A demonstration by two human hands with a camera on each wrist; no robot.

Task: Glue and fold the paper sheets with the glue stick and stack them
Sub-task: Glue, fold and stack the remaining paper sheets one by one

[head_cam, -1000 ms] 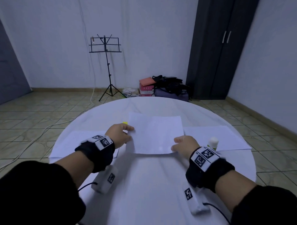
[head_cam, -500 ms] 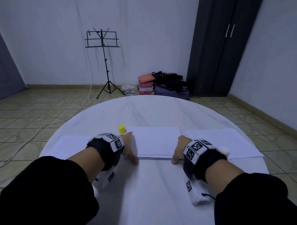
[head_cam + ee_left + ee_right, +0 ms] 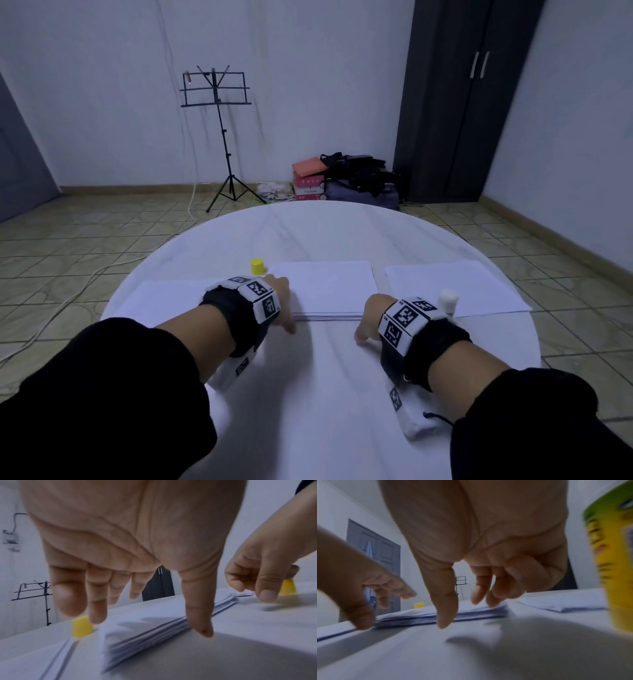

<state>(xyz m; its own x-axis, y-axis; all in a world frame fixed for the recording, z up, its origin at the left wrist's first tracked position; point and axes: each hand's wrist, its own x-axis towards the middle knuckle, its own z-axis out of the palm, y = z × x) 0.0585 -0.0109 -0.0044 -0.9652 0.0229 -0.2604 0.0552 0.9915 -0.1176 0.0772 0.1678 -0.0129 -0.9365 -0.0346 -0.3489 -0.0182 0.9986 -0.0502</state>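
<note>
A stack of folded white sheets (image 3: 325,291) lies in the middle of the round white table (image 3: 325,394). My left hand (image 3: 287,308) is at the stack's near left corner. Its fingers (image 3: 97,609) reach down over the top and its thumb tip touches the near edge of the stack (image 3: 154,632). My right hand (image 3: 366,322) is at the near right corner, fingers (image 3: 479,595) on the stack (image 3: 471,612) and thumb down at its near edge. The uncapped glue stick (image 3: 448,303) stands upright just right of that hand. Its yellow cap (image 3: 257,266) stands behind my left hand.
Flat sheets (image 3: 164,301) lie left of the stack, and more sheets (image 3: 455,287) lie to its right behind the glue stick. Beyond the table's far edge are a music stand (image 3: 219,137), bags and boxes (image 3: 342,181) and a dark wardrobe (image 3: 462,102).
One second ago both hands held a sheet by its near corners above the stack. It now lies flat on the stack, and both hands have drawn back to the near corners.
</note>
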